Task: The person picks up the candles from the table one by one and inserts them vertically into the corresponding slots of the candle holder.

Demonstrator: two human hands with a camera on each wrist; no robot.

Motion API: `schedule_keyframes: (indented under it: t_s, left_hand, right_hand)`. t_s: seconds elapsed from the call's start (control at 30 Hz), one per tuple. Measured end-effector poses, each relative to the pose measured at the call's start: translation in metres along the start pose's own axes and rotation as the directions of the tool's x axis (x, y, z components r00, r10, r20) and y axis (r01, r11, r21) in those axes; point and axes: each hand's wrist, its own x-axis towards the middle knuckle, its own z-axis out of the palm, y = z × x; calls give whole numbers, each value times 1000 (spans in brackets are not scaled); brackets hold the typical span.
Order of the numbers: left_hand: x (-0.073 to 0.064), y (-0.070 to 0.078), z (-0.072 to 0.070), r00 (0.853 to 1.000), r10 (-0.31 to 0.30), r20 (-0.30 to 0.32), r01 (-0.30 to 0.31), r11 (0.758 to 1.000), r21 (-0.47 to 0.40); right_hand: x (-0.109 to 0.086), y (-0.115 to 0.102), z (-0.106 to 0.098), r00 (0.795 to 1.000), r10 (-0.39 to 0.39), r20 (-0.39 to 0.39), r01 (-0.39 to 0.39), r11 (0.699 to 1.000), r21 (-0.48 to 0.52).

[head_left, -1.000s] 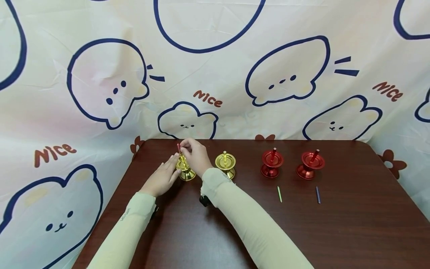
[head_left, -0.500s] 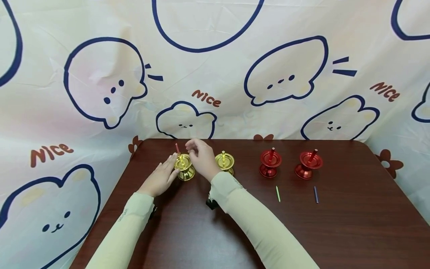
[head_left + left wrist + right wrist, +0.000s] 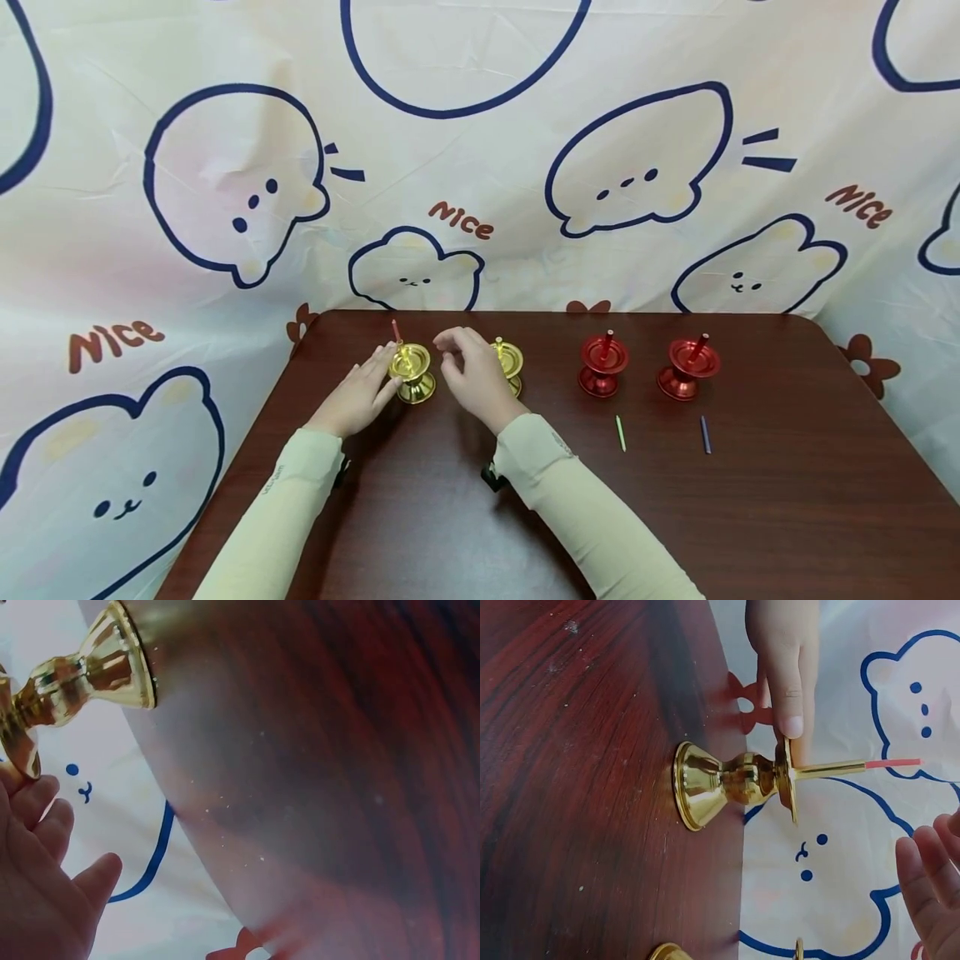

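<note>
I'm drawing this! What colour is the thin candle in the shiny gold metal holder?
Pinkish red; the candle shows best in the right wrist view.

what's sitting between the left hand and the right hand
In the head view, a gold holder topped by a red stick stands between them, touched by the left hand and apart from the right hand.

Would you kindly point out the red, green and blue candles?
Red candle (image 3: 893, 763): right wrist view, middle of visible shaft.
Green candle (image 3: 620, 433): head view, middle of its shaft.
Blue candle (image 3: 706, 435): head view, middle of its shaft.
</note>
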Motion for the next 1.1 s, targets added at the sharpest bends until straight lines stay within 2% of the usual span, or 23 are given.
schedule_keyframes:
  t_s: [0.27, 0.5, 0.8, 1.0, 1.1]
  left_hand:
    - [2, 0, -4, 1000, 0, 13, 0, 1000, -6]
    - [-1, 2, -2, 999, -40, 17, 41, 998, -39]
    - [-8, 12, -3, 999, -18, -51, 17, 1000, -8]
    - [-18, 23, -3, 996, -5, -94, 10, 999, 47]
    - [-23, 31, -2, 992, 22, -128, -12, 997, 78]
  right_hand:
    - [-18, 2, -17, 999, 23, -29, -23, 1000, 18]
    - [-33, 4, -32, 997, 49, -61, -48, 999, 17]
    - [-47, 16, -46, 990, 48, -134, -52, 998, -30]
    - [-56, 20, -50, 986, 65, -154, -72, 997, -41]
    - [-61, 21, -52, 984, 93, -152, -99, 995, -29]
